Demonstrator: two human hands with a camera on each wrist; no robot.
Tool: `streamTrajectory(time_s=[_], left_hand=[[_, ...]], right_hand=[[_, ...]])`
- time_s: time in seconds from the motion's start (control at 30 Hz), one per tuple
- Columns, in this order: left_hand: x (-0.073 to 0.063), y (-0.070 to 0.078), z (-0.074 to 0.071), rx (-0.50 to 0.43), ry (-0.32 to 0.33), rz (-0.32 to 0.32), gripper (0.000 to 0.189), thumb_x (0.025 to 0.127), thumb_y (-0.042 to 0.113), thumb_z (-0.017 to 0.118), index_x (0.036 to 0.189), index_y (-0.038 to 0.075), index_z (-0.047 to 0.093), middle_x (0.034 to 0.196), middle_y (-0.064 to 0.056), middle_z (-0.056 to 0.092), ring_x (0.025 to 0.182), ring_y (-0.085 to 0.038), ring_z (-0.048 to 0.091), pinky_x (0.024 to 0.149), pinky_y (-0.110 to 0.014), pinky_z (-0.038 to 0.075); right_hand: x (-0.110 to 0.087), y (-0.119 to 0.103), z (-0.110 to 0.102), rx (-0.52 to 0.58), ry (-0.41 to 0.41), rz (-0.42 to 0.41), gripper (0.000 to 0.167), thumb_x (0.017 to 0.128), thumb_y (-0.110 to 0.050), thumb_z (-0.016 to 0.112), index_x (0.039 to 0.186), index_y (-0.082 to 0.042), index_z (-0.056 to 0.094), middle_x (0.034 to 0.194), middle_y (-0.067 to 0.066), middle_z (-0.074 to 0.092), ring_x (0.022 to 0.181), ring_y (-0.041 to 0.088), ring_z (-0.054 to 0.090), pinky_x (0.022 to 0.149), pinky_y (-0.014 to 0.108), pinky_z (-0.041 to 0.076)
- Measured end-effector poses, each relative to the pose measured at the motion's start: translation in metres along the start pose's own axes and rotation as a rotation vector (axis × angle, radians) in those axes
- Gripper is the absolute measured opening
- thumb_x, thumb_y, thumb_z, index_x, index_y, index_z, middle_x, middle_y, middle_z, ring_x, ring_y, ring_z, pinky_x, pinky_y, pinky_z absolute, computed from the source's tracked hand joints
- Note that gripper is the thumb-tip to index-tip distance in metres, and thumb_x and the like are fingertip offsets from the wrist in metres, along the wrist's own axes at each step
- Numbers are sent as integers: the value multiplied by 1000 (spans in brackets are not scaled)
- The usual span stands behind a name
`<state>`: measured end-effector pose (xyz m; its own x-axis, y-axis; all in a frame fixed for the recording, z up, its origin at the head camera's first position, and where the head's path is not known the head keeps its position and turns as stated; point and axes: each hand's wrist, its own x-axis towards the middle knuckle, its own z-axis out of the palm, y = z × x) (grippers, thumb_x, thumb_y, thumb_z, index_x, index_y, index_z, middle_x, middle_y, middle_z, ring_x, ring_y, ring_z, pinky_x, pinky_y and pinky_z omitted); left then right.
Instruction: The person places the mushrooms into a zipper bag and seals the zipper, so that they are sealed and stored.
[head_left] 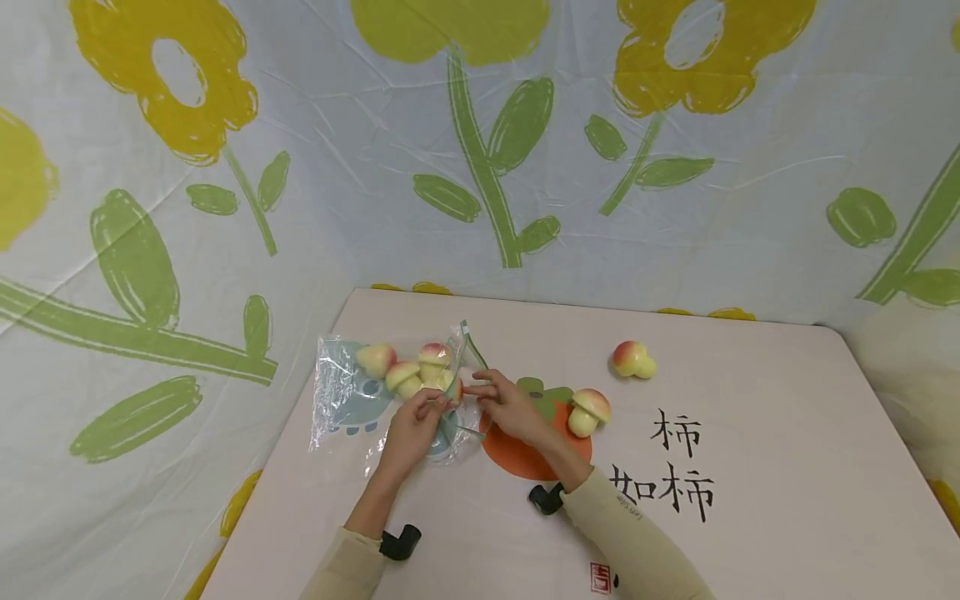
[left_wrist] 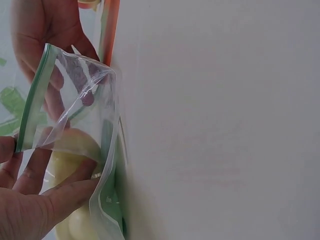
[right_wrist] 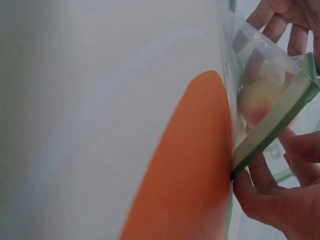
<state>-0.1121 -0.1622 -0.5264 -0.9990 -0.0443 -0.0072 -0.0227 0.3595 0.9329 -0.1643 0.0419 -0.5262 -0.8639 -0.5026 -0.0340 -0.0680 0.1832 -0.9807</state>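
Note:
A clear zip bag (head_left: 341, 392) with a green zip strip (left_wrist: 34, 95) lies on the left of the table. Several toy mushrooms (head_left: 377, 360) with yellow-and-red caps are inside it. My left hand (head_left: 418, 423) pinches the edge of the bag's mouth, some fingers against the plastic. At the opening, my right hand (head_left: 513, 410) reaches in with fairly straight fingers (right_wrist: 262, 175). They are close to a mushroom (right_wrist: 260, 100) just inside the mouth. Another mushroom (head_left: 588, 412) rests on the table right of my right hand, and one more mushroom (head_left: 633, 360) lies farther back.
The pale table mat (head_left: 780, 417) carries an orange persimmon print (head_left: 525, 454) and black written characters (head_left: 686, 492). A flowered cloth (head_left: 337, 150) hangs behind the table and along its left side. Black wrist devices (head_left: 401, 542) sit at both sleeves.

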Motion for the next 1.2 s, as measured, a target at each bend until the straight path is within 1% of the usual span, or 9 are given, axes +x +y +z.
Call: streamTrajectory(time_s=[0.1, 0.17, 0.27, 0.43, 0.5, 0.53, 0.77, 1.0, 1.2], left_hand=[[-1, 0, 0, -20, -6, 4, 24, 102, 37, 59, 109, 16, 69, 101, 3, 76, 110, -18, 64, 93, -48, 45], [-1, 0, 1, -34, -9, 9, 24, 102, 37, 60, 109, 16, 69, 102, 3, 75, 113, -19, 64, 96, -50, 44], [0, -2, 2, -42, -11, 11, 24, 102, 37, 60, 109, 16, 69, 103, 2, 75, 115, -21, 63, 98, -52, 43], [0, -2, 2, -26, -6, 1, 23, 102, 36, 60, 109, 17, 69, 103, 4, 75, 115, -20, 63, 97, -51, 44], [-1, -2, 2, -23, -4, -1, 22, 101, 35, 60, 109, 16, 69, 103, 4, 75, 115, -20, 63, 97, -51, 43], [-1, -2, 2, -24, -3, -2, 22, 101, 36, 60, 109, 16, 69, 103, 4, 75, 115, -21, 63, 98, -51, 43], [-1, -2, 0, -15, -5, 9, 23, 101, 38, 59, 108, 18, 69, 102, 5, 75, 116, -20, 62, 98, -51, 43], [-1, 0, 0, 6, -2, 3, 19, 101, 34, 60, 106, 18, 70, 102, 7, 75, 115, -17, 63, 98, -49, 43], [0, 0, 1, 5, -11, 3, 20, 102, 34, 60, 107, 17, 69, 103, 6, 75, 115, -18, 63, 98, -49, 43]], right_hand=[[1, 1, 1, 53, -54, 3, 47, 101, 9, 45, 147, 5, 34, 137, 23, 57, 77, 55, 59, 66, 38, 53], [1, 2, 2, 85, -80, 6, 49, 102, 9, 44, 149, 5, 31, 140, 24, 54, 78, 58, 57, 68, 46, 54], [1, 3, 1, 109, -89, -2, 50, 101, 10, 43, 149, 6, 29, 140, 27, 52, 80, 60, 55, 75, 54, 53], [-4, 1, -5, 127, -30, -31, 47, 100, 10, 45, 145, 10, 31, 137, 34, 51, 109, 55, 56, 97, 55, 45], [-7, -3, -9, 127, 7, -29, 46, 100, 8, 46, 144, 10, 33, 136, 35, 51, 122, 51, 51, 101, 53, 42], [-10, -6, -12, 127, 19, -24, 46, 101, 7, 47, 144, 9, 33, 136, 35, 51, 124, 50, 50, 102, 52, 42], [-24, -20, -26, 130, 89, 4, 44, 102, 1, 51, 145, 3, 39, 134, 32, 53, 123, 46, 51, 100, 48, 44], [-35, -32, -36, 64, 132, -15, 40, 103, -5, 54, 142, -4, 45, 130, 25, 58, 121, 43, 55, 96, 46, 46], [-47, -37, -51, 36, 186, -34, 40, 103, -9, 57, 142, -7, 47, 128, 17, 62, 122, 42, 54, 99, 48, 44]])
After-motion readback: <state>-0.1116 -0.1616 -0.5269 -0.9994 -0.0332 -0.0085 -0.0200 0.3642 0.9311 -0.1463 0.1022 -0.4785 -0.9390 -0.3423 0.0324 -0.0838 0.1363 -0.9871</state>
